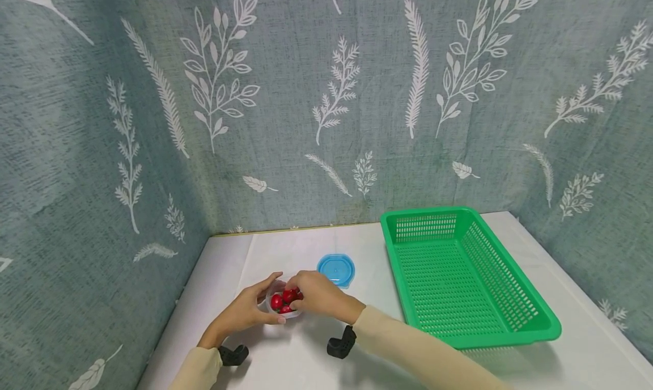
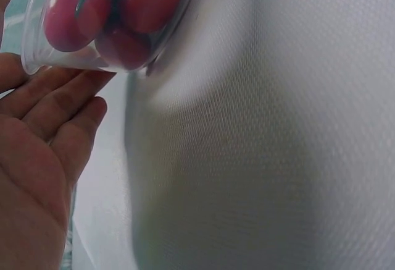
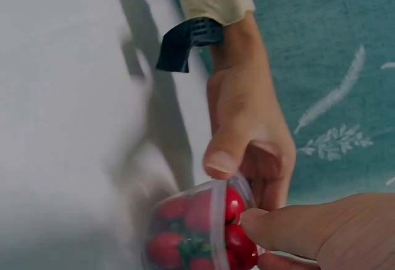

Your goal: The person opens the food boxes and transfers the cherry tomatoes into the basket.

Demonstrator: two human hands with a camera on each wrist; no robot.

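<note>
A small clear plastic tub [image 1: 293, 316] filled with red cherry tomatoes [image 1: 276, 302] is tilted at the left middle of the table. My left hand [image 1: 244, 312] holds it from the left, thumb near the front of the rim and fingers round the far side. Through the tub's wall in the left wrist view, several tomatoes [image 2: 151, 1] and a green stem top show. My right hand [image 1: 320, 293] reaches over the opening from the right. In the right wrist view, its thumb and a finger pinch a tomato [image 3: 239, 240] at the rim.
A round light-blue lid [image 1: 335, 270] lies flat on the white table [image 1: 285, 242] just beyond my right hand. Farther right stands a large green perforated basket [image 1: 454, 282]. A grey-green leaf-patterned cloth [image 1: 285, 169] hangs behind and along both sides.
</note>
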